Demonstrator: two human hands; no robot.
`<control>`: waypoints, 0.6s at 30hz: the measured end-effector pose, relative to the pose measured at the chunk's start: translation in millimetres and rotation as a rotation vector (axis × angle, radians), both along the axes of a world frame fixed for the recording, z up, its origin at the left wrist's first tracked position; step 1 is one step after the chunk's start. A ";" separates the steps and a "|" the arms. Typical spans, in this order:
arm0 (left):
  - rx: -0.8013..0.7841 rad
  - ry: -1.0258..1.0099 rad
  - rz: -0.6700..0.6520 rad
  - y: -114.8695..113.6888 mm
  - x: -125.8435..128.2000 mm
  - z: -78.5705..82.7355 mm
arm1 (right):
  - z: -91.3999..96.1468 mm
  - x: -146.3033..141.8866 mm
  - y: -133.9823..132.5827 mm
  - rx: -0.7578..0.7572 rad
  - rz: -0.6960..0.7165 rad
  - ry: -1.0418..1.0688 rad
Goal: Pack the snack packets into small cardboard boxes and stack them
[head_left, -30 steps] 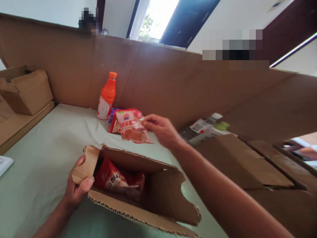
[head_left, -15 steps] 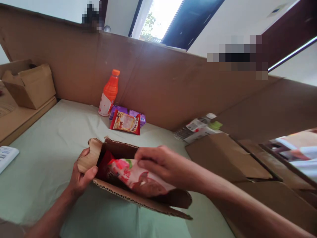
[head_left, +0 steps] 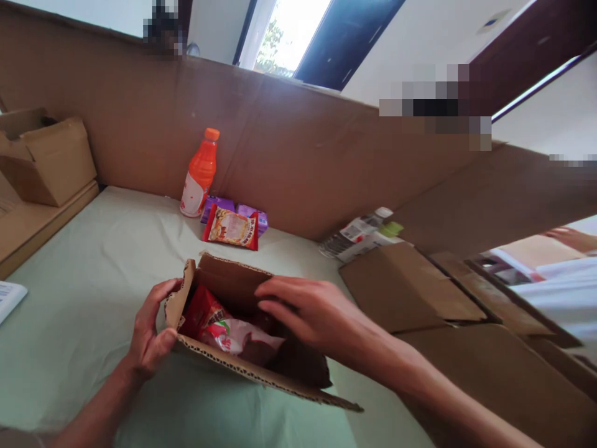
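Observation:
In the head view, a small open cardboard box (head_left: 261,381) stands on the pale green cloth in front of me. My left hand (head_left: 152,330) grips the upright flap at its left end, thumb on the near side and fingers behind. Over the right part of the opening hovers my right hand (head_left: 308,311), thumb and fingers apart with nothing in them. Inside the box lies a pink and white snack bag (head_left: 242,339). A red packet (head_left: 203,311) sits beside it at the left end, partly covered by the bag.
Farther back are an orange drink bottle (head_left: 200,177), purple cartons (head_left: 254,216) and a red-edged packet (head_left: 232,228). A clear bottle (head_left: 357,233) lies by cardboard boxes (head_left: 410,286) at right. Another box (head_left: 56,158) stands at left, and a cardboard wall (head_left: 289,149) runs behind.
My right hand has let go of the pink and white bag, which now lies lower in the box. The left hand's flap stands more upright. The whole view has shifted slightly.

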State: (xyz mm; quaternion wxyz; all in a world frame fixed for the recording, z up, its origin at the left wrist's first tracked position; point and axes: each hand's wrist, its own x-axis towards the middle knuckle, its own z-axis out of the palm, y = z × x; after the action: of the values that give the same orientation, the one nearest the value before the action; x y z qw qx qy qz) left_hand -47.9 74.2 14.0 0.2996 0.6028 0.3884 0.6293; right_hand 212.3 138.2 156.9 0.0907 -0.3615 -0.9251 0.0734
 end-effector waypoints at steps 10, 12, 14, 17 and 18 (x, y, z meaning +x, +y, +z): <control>0.264 0.226 0.097 -9.8 17.0 30.1 | -7.4 68.1 -54.7 0.023 -0.042 0.281; 0.268 0.291 0.083 -13.2 19.9 38.2 | -15.9 66.3 -63.8 -0.005 -0.013 0.260; 0.235 0.339 0.076 -16.0 20.0 44.5 | -27.5 63.6 -70.7 0.020 -0.020 0.234; 0.121 0.379 0.135 -18.7 17.2 50.1 | -45.1 60.1 -72.6 0.085 -0.050 0.272; 0.073 0.401 0.184 -19.1 16.4 51.0 | -49.3 59.5 -70.3 0.118 -0.054 0.317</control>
State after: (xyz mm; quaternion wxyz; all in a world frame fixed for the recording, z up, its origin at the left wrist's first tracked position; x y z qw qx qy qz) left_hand -31.5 55.0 65.0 0.1360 0.6883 0.4705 0.5351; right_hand 271.7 67.9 107.6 0.2583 -0.3644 -0.8917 0.0727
